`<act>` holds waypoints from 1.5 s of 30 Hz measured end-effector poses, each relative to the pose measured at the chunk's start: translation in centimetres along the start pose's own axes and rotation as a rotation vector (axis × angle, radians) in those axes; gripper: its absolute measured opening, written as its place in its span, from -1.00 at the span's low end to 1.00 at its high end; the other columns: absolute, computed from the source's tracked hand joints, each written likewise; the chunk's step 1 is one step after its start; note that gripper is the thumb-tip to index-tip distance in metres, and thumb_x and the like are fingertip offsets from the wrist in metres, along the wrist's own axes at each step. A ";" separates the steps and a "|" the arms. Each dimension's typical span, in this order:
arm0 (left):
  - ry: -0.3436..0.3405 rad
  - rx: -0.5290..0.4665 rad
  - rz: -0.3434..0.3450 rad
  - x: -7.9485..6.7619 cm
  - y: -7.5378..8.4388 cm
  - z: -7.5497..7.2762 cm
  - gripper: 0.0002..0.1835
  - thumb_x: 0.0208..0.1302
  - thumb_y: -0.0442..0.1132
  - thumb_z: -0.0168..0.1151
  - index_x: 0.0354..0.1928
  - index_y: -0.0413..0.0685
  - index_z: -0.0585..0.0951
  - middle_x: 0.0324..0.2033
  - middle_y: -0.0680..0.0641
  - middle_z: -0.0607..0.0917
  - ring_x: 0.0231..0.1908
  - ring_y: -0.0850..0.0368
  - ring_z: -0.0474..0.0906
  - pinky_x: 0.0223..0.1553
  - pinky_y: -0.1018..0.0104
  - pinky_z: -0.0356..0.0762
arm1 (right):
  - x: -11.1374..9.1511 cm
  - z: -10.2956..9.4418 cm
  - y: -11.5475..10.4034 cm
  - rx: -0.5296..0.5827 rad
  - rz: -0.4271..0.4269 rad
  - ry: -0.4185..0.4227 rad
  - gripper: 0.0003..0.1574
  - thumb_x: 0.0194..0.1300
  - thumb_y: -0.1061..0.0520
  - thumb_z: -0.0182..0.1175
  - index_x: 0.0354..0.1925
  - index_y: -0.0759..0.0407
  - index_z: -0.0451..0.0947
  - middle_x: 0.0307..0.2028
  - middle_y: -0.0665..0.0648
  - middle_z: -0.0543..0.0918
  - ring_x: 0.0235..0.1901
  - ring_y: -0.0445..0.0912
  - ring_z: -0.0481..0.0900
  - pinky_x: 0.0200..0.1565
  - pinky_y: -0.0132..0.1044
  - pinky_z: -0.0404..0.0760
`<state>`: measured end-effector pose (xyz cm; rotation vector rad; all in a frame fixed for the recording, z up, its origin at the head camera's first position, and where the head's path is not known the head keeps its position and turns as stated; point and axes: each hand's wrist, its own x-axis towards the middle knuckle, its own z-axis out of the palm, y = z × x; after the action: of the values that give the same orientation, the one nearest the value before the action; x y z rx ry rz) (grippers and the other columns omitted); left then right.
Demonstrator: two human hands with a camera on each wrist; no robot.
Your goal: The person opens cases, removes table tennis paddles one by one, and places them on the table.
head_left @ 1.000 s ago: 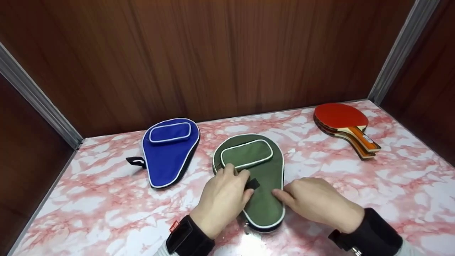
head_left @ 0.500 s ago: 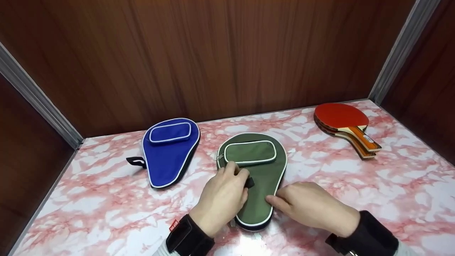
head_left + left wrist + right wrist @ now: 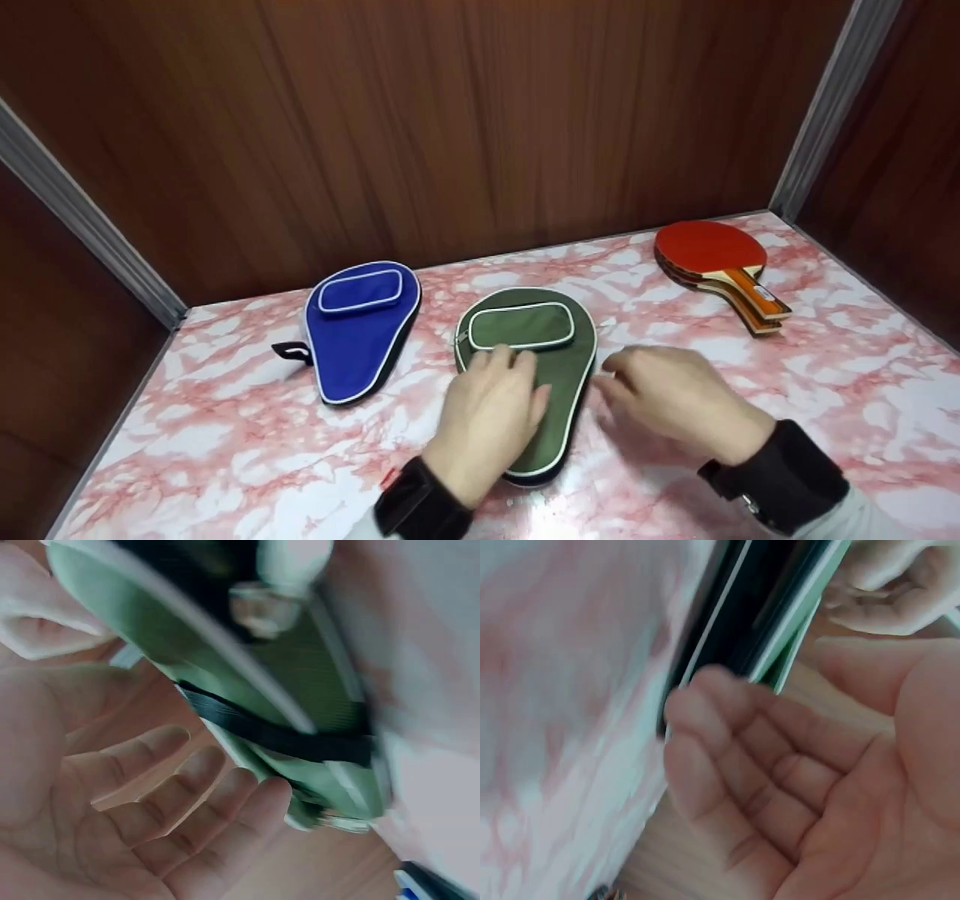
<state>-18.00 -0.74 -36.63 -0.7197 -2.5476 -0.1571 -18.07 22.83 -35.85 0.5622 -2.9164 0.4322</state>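
Observation:
A green table tennis bat case (image 3: 566, 367) with white piping and a front pocket (image 3: 521, 326) lies flat, narrow end towards me. My left hand (image 3: 487, 416) is over its left half, palm down and fingers loosely bent, covering part of the face. In the left wrist view those fingers (image 3: 247, 810) are spread beside the case, holding nothing, and a black strap (image 3: 255, 727) crosses its side. Just off the right edge is my right hand (image 3: 679, 394), thumb apart from its bent fingers. The right wrist view has its fingertips (image 3: 694, 716) overlapping the dark side of the case, with nothing gripped.
A blue bat case (image 3: 352, 341) with a black strap loop lies to the left. Stacked table tennis bats (image 3: 711, 247), red rubber uppermost, sit at the back right. Brown wood-look panels (image 3: 450, 135) wall in the pink marbled table (image 3: 255, 450) behind and at both sides.
The right hand has let go of the case's lower right edge and moved up and outward. The left hand's fingers have loosened from the black strap. The case was turned slightly; the view shifted a little.

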 end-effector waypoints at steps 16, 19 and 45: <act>-0.197 0.400 0.023 4.1 5.7 1.6 -0.42 0.36 0.44 0.37 -0.13 0.05 0.81 -0.35 0.07 0.81 -0.34 0.15 0.75 -0.40 0.20 0.63 | -0.1 1.0 1.9 -0.098 0.070 -0.075 -0.26 0.52 -0.07 0.35 0.38 0.44 0.56 0.32 0.42 0.64 0.31 0.34 0.64 0.24 0.32 0.61; -0.215 0.410 0.011 4.4 6.1 1.6 -0.62 0.41 0.24 0.41 -0.18 0.09 0.81 -0.37 0.10 0.79 -0.36 0.17 0.74 -0.44 0.21 0.62 | 0.0 1.1 1.4 -0.081 0.046 -0.070 -0.30 0.53 -0.08 0.34 0.37 0.40 0.58 0.29 0.36 0.67 0.27 0.29 0.67 0.20 0.30 0.64; -0.004 0.150 0.001 3.4 3.3 0.9 -0.76 0.34 -0.05 0.45 -0.40 -0.01 0.71 -0.54 -0.01 0.73 -0.54 0.00 0.72 -0.55 0.06 0.65 | -0.2 1.6 0.3 -0.029 0.002 -0.050 -0.31 0.57 -0.06 0.31 0.42 0.37 0.58 0.31 0.37 0.66 0.31 0.28 0.65 0.25 0.24 0.63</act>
<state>-19.24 3.87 -35.83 -0.6637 -2.5307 0.0361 -18.10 22.67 -37.50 0.5749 -2.9657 0.3811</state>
